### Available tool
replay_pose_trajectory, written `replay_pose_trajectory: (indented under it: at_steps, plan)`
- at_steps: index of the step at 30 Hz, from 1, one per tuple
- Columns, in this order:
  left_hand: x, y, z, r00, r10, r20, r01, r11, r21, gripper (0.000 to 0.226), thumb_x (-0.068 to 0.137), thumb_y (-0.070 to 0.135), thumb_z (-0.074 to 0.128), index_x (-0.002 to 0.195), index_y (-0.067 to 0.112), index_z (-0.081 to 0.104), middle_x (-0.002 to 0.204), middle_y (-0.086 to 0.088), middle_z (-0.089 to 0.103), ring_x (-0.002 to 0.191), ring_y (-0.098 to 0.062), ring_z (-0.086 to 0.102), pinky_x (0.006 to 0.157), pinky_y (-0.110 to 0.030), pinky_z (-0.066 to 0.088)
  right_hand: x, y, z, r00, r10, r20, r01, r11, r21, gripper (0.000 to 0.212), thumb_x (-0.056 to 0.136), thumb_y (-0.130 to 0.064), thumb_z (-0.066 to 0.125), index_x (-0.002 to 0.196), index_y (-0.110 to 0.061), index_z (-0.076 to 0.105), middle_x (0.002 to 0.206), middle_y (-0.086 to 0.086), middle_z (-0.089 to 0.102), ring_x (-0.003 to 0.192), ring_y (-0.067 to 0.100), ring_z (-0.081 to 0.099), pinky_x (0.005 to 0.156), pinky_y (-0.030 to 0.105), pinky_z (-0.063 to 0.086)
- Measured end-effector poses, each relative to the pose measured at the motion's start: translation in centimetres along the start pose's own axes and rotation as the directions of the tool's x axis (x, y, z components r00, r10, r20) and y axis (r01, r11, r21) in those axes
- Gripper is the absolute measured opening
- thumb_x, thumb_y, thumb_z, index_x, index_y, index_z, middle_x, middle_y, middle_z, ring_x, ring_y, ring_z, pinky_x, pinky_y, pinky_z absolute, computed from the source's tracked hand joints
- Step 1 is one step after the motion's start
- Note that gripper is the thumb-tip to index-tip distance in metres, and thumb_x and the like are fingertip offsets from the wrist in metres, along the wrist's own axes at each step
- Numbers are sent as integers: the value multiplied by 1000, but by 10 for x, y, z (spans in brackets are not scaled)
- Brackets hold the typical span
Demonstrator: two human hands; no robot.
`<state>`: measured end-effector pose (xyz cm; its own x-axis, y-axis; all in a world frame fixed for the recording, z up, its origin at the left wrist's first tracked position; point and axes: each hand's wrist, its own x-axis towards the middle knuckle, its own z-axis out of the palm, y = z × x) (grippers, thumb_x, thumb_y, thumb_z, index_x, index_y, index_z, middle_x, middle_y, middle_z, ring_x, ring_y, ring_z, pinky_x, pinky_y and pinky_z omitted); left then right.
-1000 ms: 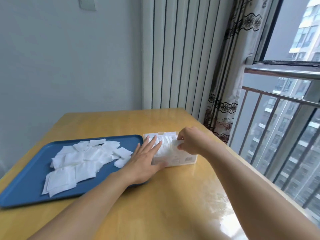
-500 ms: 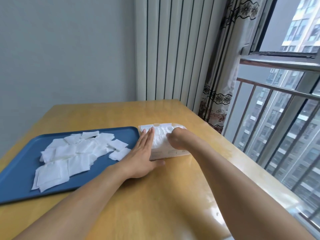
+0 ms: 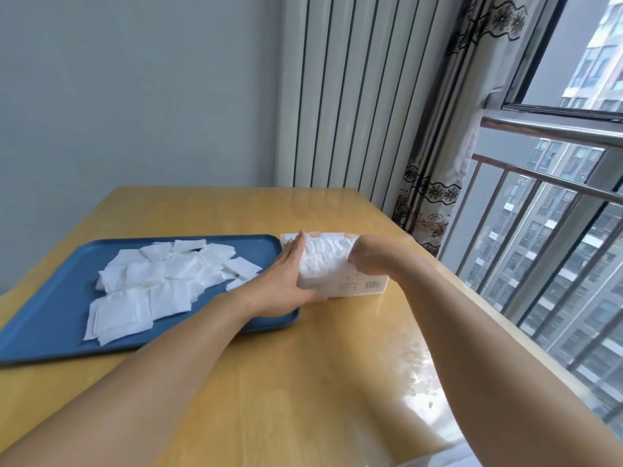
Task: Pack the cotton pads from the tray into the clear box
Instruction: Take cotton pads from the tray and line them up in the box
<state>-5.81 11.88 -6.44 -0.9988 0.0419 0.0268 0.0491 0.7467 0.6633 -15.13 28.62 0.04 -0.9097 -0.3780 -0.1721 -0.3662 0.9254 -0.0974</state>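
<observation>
A clear box (image 3: 354, 286) stands on the table just right of the blue tray (image 3: 50, 332). White cotton pads (image 3: 323, 257) fill its open top. Several more loose cotton pads (image 3: 151, 281) lie heaped on the tray. My left hand (image 3: 283, 281) lies flat with straight fingers against the box's left side, its heel over the tray's right corner. My right hand (image 3: 365, 256) is bent down at the wrist into the right part of the box, on the pads. Its fingers are hidden behind the back of the hand.
The wooden table (image 3: 269, 382) ends close to the box on the right, beside a window railing (image 3: 539, 203). A patterned curtain (image 3: 435, 197) and a ribbed white panel (image 3: 337, 96) stand behind the table's far edge.
My right hand, which held a pad above the box, has gone down into it. My left hand has turned from spread over the box to flat against its left side.
</observation>
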Motion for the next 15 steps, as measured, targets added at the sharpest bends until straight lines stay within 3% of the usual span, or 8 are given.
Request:
replay_pose_trajectory:
  at_steps: [1, 3, 5, 6, 8, 10, 13, 15]
  plan:
    - [0, 0, -8, 999, -18, -28, 17, 999, -36, 121, 88, 45, 75, 157, 35, -24, 167, 14, -20, 154, -2, -8, 124, -30, 17, 2, 1, -3, 999, 27, -47, -26, 999, 20, 15, 100, -9, 47, 104, -3, 61, 93, 8, 59, 82, 26, 56, 69, 35, 45]
    - [-6, -6, -30, 984, -55, -167, 35, 992, -121, 115, 87, 42, 78, 161, 37, -10, 170, 14, -4, 153, -6, 13, 106, -21, 39, 4, -4, -13, 968, -5, -252, 16, 999, 39, 13, 96, -11, 54, 103, -4, 62, 83, 3, 60, 77, 24, 59, 69, 34, 51]
    - [-14, -17, -53, 933, -81, -350, 17, 983, -181, 96, 89, 35, 76, 162, 33, 14, 166, 13, 25, 148, -10, 31, 95, -13, 37, 0, -22, -27, 913, -57, -405, 118, 985, 128, 16, 93, -7, 51, 99, -13, 65, 88, 1, 70, 73, 23, 66, 65, 32, 56]
    - [-19, -26, -64, 904, -94, -418, 16, 982, -186, 84, 91, 30, 75, 160, 31, 27, 160, 12, 37, 145, -11, 37, 94, -12, 35, -7, -36, -33, 908, -101, -407, 202, 956, 213, 20, 93, -6, 50, 96, -16, 67, 89, -1, 73, 72, 20, 67, 59, 29, 53]
    - [-32, -46, -78, 873, -133, -469, 71, 986, -147, 64, 94, 24, 72, 151, 29, 44, 150, 11, 50, 139, -13, 45, 98, -19, 34, -19, -68, -34, 903, -247, -351, 361, 879, 310, 22, 94, -8, 52, 96, -21, 70, 89, -5, 75, 74, 15, 68, 58, 29, 54]
    - [-49, -68, -85, 883, -192, -428, 173, 981, -83, 57, 93, 21, 72, 146, 26, 52, 146, 11, 54, 138, -13, 47, 101, -21, 32, -22, -97, -20, 891, -377, -254, 441, 852, 282, 23, 94, -12, 56, 106, -21, 73, 102, -3, 75, 93, 19, 69, 77, 30, 56]
    - [-69, -96, -90, 902, -243, -356, 255, 967, -13, 55, 89, 19, 76, 141, 23, 58, 143, 11, 57, 137, -10, 49, 103, -17, 31, -6, -128, 20, 903, -426, -47, 429, 893, 136, 39, 98, -20, 59, 137, -17, 60, 138, 4, 61, 125, 25, 56, 97, 31, 45]
    - [-73, -106, -89, 906, -252, -341, 267, 964, -2, 54, 90, 17, 75, 140, 22, 58, 142, 11, 58, 135, -7, 50, 105, -15, 30, 5, -141, 43, 920, -392, 17, 390, 918, 72, 47, 99, -26, 57, 144, -11, 51, 143, 7, 55, 130, 29, 51, 101, 34, 44]
